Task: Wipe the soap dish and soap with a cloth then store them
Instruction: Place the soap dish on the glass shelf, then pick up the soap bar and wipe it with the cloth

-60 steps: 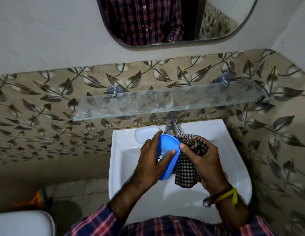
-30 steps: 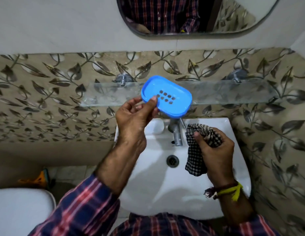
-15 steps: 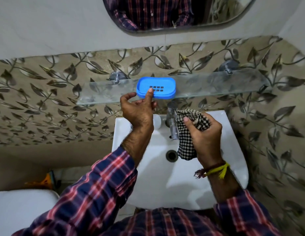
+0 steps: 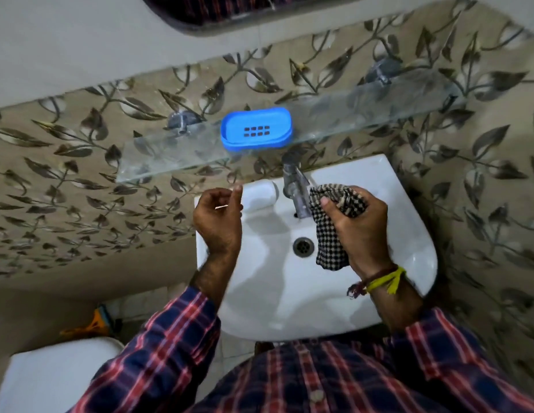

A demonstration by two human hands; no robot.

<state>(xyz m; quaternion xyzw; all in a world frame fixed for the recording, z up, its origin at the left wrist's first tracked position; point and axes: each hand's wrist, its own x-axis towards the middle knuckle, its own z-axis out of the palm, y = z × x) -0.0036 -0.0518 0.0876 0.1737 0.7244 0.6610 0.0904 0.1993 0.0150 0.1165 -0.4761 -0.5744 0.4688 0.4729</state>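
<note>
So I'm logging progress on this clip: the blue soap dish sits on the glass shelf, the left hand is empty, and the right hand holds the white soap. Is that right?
Not quite. In the head view the right hand holds the checked cloth, not the soap. The white soap lies on the sink rim beside the tap. The rest stands: the blue soap dish sits on the glass shelf, and the left hand is empty.

Blue soap dish (image 4: 256, 129); black-white checked cloth (image 4: 331, 234).
</note>
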